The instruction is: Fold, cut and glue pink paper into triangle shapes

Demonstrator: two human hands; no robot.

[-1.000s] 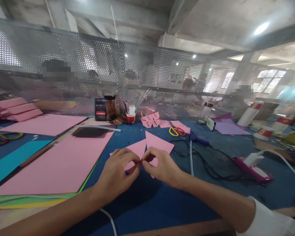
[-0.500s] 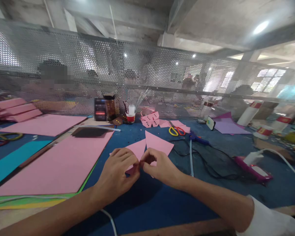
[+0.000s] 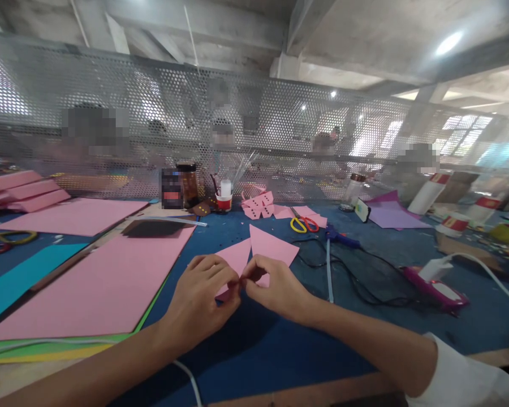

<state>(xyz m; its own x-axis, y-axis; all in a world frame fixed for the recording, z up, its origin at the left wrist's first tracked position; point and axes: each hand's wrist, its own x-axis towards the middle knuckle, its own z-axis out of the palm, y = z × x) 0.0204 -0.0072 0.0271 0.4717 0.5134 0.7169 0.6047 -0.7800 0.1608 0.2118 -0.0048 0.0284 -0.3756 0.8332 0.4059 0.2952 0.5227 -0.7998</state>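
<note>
Both my hands meet over a pink foam or paper piece (image 3: 272,246) with two pointed flaps that spread away from me. My left hand (image 3: 207,294) pinches its near left edge, thumb against fingertips. Right beside it, my right hand (image 3: 277,288) pinches the same piece with thumb and forefinger. The fingertips of the two hands nearly touch and cover the part they grip. Beyond the piece lie scissors (image 3: 304,224) with yellow and red handles. To the right, a blue glue gun (image 3: 339,237) has a clear glue stick (image 3: 330,271) hanging from its back.
Large pink sheets (image 3: 97,282) are stacked at left near a turquoise sheet (image 3: 29,277). Behind stand a cup (image 3: 224,202), a brown jar (image 3: 189,186) and a dotted pink cutout (image 3: 258,204). A purple power strip (image 3: 436,291) with cables lies at right. A perforated metal screen (image 3: 254,124) closes the back.
Hardly anything differs. The view has shifted very slightly; both hands keep the same pinch on the pink piece.
</note>
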